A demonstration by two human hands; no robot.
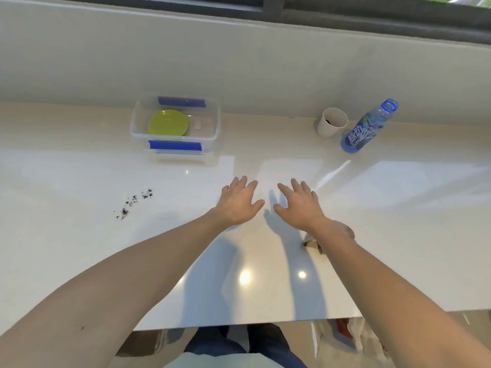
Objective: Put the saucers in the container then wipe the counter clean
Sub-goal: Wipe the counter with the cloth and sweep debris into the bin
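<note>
White, glossy tabletop (79, 168) runs across the view from side to side, backed by a pale grey wall.

Toward the left, dark crumbs (134, 201) lie scattered in a loose line that climbs from lower left to upper right, on bare surface well apart from the other items.

Behind and to the right of them stands a clear plastic container (216, 123) with blue clip strips on its near and far walls. Its long axis runs left to right, parallel to the wall behind, and it is open at the top. One green saucer (168, 122) lies flat inside, in the left half, face up. A small pale object sits in the right half; its nature cannot be told.

At centre, the left hand (239, 201) and the right hand (299, 205) hover side by side, palms down, near each other but apart. The fingers of both are spread and relaxed, pointing away from the person, holding nothing. Bare surface lies between the hands and the container.

Under the right wrist, a small brownish item (313, 244) is mostly hidden by the forearm.

Farther right, against the wall, stands a white paper cup (332, 122) with dark matter inside, and just beside it a blue-labelled plastic bottle (368, 128), uncapped.
</note>
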